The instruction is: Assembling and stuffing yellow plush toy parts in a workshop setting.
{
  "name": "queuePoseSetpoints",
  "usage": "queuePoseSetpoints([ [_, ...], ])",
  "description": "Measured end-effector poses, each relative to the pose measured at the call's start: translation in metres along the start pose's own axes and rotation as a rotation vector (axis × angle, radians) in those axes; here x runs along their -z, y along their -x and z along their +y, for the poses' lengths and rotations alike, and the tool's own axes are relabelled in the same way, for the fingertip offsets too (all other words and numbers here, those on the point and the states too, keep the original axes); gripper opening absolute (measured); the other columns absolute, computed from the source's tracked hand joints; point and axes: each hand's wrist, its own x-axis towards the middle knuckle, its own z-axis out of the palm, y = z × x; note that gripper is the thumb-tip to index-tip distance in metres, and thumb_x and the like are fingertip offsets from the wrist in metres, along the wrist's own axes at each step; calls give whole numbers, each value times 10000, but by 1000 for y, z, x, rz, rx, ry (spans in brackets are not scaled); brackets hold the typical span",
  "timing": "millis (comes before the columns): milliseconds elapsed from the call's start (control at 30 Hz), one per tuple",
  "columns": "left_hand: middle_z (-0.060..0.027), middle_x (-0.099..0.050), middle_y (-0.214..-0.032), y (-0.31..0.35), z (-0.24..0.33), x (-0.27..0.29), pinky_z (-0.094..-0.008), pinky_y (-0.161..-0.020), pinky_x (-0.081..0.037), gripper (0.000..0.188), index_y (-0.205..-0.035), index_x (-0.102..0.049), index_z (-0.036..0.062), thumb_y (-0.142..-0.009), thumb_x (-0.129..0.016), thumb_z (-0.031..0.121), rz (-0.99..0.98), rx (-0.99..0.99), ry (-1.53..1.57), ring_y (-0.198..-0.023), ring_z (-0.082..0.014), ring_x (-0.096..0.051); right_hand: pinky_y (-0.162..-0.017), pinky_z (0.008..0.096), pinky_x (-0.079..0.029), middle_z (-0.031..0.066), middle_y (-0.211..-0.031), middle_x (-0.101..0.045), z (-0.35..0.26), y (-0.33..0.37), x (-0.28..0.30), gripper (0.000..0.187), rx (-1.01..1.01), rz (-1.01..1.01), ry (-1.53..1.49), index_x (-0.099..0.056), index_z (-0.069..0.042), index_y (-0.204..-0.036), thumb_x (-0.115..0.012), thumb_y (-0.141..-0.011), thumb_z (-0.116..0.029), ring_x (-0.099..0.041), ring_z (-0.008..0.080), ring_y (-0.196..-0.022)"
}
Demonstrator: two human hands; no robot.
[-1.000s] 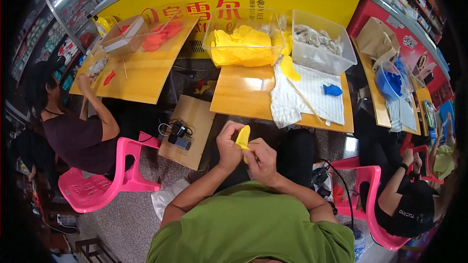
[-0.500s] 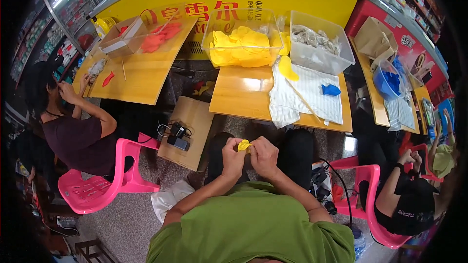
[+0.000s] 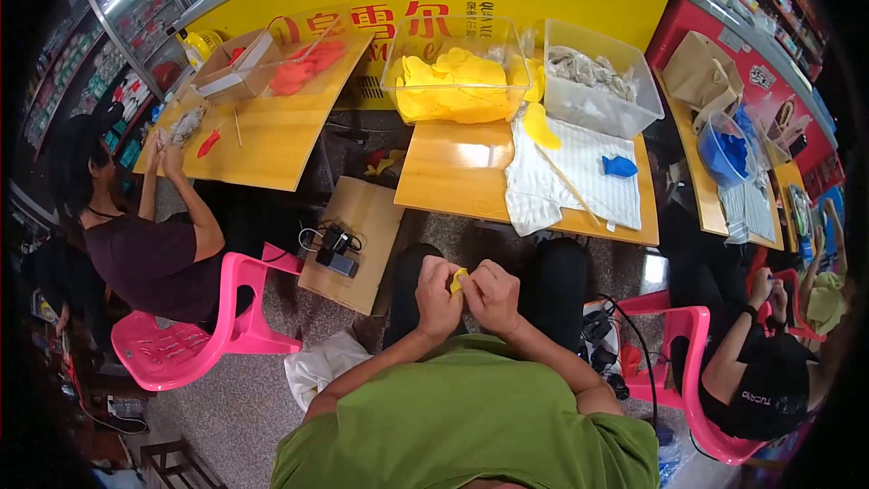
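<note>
A small yellow fabric piece point(image 3: 459, 280) is pinched between my two hands above my lap, mostly covered by the fingers. My left hand point(image 3: 438, 299) grips its left side, and my right hand point(image 3: 491, 297) holds its right side with bent fingers. Ahead on the wooden table point(image 3: 450, 160) lies a white striped cloth point(image 3: 532, 201). On that cloth rest a flat yellow shape point(image 3: 541, 126), a thin wooden stick point(image 3: 566, 183) and a blue fish-shaped piece point(image 3: 619, 167).
Behind the cloth stand a clear bin of yellow pieces point(image 3: 453, 86) and a clear bin of greyish stuffing point(image 3: 590, 71). A flattened cardboard box point(image 3: 355, 240) with cables lies left of my knees. Co-workers sit on pink chairs point(image 3: 237, 317) at both sides.
My fingers have closed further over the yellow piece, so less of it shows. The co-worker on the left has lowered a raised hand toward the table.
</note>
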Motion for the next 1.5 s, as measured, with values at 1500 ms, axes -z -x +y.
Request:
queuePoseSetpoints([
  [1500,-57,-641,-985,-1,-8,41,-304,-819,-469,237,-1003,-637,4,-929,-532,204,-538,871,1240,-911,-138,-601,-587,348,-471,113,-861,-558,-16,-12,28,319,273,-170,-36,-604,-32,-957,-722,-662,-61,-564,280,-719],
])
